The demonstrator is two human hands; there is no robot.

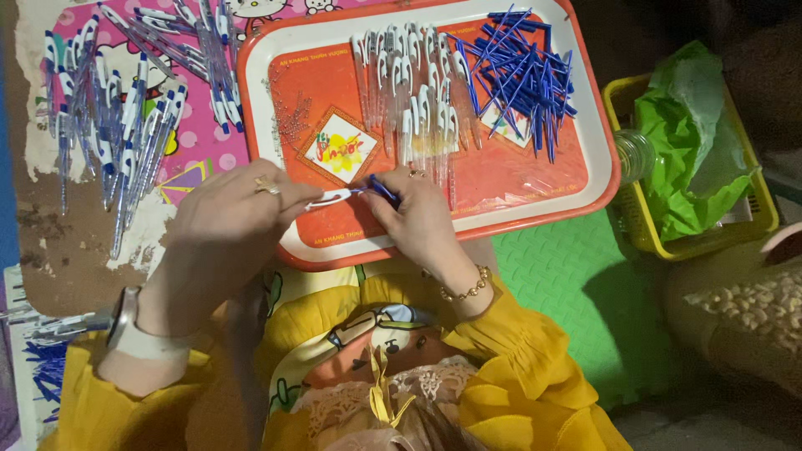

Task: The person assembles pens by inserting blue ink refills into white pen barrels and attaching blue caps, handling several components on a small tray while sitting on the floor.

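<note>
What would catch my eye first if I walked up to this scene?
Probably the orange tray in the middle, with a pile of blue refills beside a row of clear pen barrels. At its near edge, the left hand and right hand meet over one pen. Finished pens lie at left.

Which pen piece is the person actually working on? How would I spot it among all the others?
Start at the orange plastic tray with its white rim. At its near edge, the left hand and right hand meet over one clear pen barrel with a white clip. Unlike the loose barrels piled farther back, it is lifted and held.
</note>
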